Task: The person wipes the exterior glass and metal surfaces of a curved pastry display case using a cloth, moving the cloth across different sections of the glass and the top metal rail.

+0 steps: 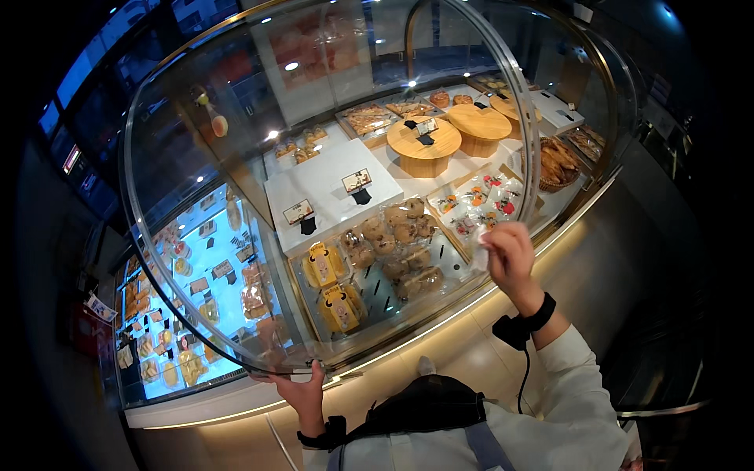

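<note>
My right hand [511, 259] pinches a crumpled white cloth or tissue [480, 254] against or close to the front of a bakery display case; contact with the glass cannot be made out. Lower left, my left hand [301, 390] grips the bottom edge of a curved glass panel [194, 318], thumb on top and the other fingers partly hidden. Behind the glass, near my right hand, lies a tray of wrapped pastries [476, 203]. Bagged brown buns [406, 224] and yellow-labelled packs of bread [324, 265] sit nearer the left hand.
Round wooden stands [424, 144], a white riser [318, 182] with label cards and a basket of bread [554, 168] fill the case. A brightly lit chilled section [221, 300] with packaged goods adjoins on the left. A cable [523, 382] hangs from my right wrist strap.
</note>
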`<state>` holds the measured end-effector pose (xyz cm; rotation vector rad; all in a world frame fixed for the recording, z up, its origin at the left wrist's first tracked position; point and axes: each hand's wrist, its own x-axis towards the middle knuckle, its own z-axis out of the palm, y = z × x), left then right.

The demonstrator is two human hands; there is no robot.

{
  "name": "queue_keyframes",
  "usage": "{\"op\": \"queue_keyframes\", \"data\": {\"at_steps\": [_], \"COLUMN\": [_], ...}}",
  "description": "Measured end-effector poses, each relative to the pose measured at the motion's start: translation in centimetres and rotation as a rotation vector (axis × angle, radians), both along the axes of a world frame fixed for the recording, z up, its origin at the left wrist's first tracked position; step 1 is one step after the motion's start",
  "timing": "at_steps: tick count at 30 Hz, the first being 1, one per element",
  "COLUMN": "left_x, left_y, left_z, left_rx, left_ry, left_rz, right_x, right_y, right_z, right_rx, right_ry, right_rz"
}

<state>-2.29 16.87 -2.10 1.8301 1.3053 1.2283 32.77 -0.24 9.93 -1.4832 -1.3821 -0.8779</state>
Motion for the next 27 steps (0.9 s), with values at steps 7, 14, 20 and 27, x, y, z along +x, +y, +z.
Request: {"op": "queue_keyframes", "data": {"at_steps": [7, 14, 20, 27], "left_x": [-0.8, -2.3, -4.6, -6.6], "left_y": [1.0, 2.0, 4.8, 6.0], "left_z": [0.9, 2.6, 0.7, 0.0], "left_rx": [-0.057, -0.059, -0.456, -0.560], "left_ry": [0.039, 0.166, -0.337, -0.573], "left_rz": [-0.147, -0.231, -0.716, -0.778], "right_x": [5.3, -4.8, -16.0, -23.5], "right_y": [2.1, 14.8, 21.0, 18.1], "right_z": [8.3, 14.9, 16.3, 5.5], "right_rx": [0.324, 0.131, -0.178, -0.079], "right_ry": [0.463, 0.445, 0.084, -0.209], "right_rz": [-0.280, 0.206, 0.362, 0.363]}}
